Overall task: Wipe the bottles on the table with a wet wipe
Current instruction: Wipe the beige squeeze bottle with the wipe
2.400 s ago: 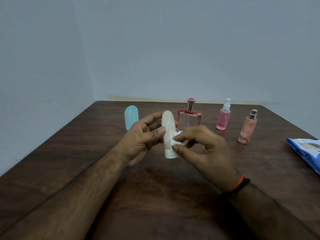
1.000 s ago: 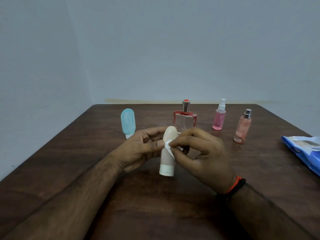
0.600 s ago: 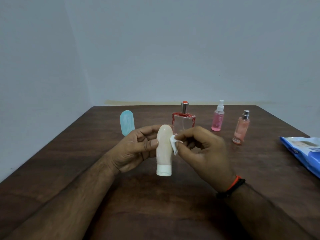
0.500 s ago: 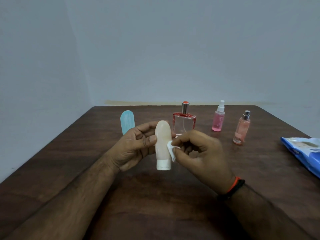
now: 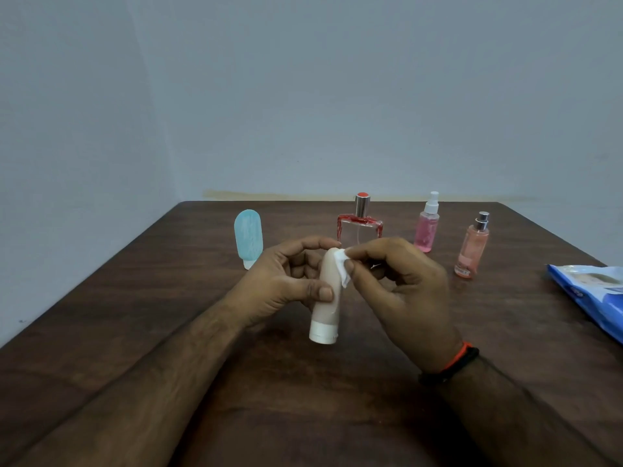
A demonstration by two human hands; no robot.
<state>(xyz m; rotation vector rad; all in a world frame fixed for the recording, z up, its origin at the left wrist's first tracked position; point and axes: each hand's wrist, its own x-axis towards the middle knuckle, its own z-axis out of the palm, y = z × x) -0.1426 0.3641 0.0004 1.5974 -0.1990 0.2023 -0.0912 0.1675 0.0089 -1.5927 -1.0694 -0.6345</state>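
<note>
— Fingers (image 5: 325, 293) of the left hand (image 5: 279, 284), how do they stand?

— Curled round the beige tube (image 5: 327, 291): thumb pressed on its front, the others behind it. The tube is held upright above the bench (image 5: 168, 298), white cap (image 5: 323, 333) down, rounded end up, clear of the wood.

— And the right hand (image 5: 397, 291)?

— Its fingers are pinched shut on a small folded wipe (image 5: 342, 266), thumb and forefinger. The wipe touches the tube near its top, on the right side. A black and orange band (image 5: 451, 364) sits on that wrist.

— Where are the other bottles?

— All standing on the bench beyond the hands. A blue tube (image 5: 248, 235) stands cap down at the left, well apart from the rest. A square perfume bottle (image 5: 360, 227) with red edges and a silver neck stands in the middle, partly hidden behind the hands. Right of it is a pink spray (image 5: 426, 227) with a white nozzle, and nearer and further right a peach spray (image 5: 470, 249) with a silver top.

— Anything else?

— A blue and white pack (image 5: 593, 294) lies flat at the right edge of the bench, cut off by the frame. Its print is too blurred to read.

— Is the tube wet or clean?

— Cannot tell from this view.
</note>
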